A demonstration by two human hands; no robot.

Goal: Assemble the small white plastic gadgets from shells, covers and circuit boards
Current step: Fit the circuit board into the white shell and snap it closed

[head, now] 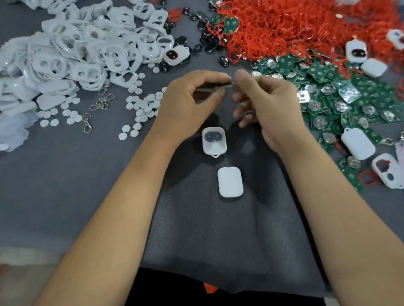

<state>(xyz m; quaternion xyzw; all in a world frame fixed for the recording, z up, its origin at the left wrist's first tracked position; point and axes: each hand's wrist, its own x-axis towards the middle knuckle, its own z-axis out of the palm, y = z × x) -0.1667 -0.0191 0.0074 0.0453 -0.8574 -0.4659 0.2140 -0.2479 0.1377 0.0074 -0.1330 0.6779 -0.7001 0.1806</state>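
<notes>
Two bare hands meet over a dark grey cloth-covered table. The left hand has its fingers curled, and it pinches a thin, flat, dark piece between thumb and fingers. The right hand curls its fingers too, with its thumb tip pressed to the end of the same piece. The piece is mostly hidden, so it may be a small circuit board, but I cannot be sure.

Just below the hands lies an open white plastic shell with a dark part inside. Near it, closer to the person, lies a plain white rounded plastic cover, not touching the shell.

At the far left sits a big heap of white plastic covers with two holes. Small white round discs are spread beside the left hand. At the far right is a heap of red rubber rings. Below it is a pile of green square circuit boards, close beside the right hand.
</notes>
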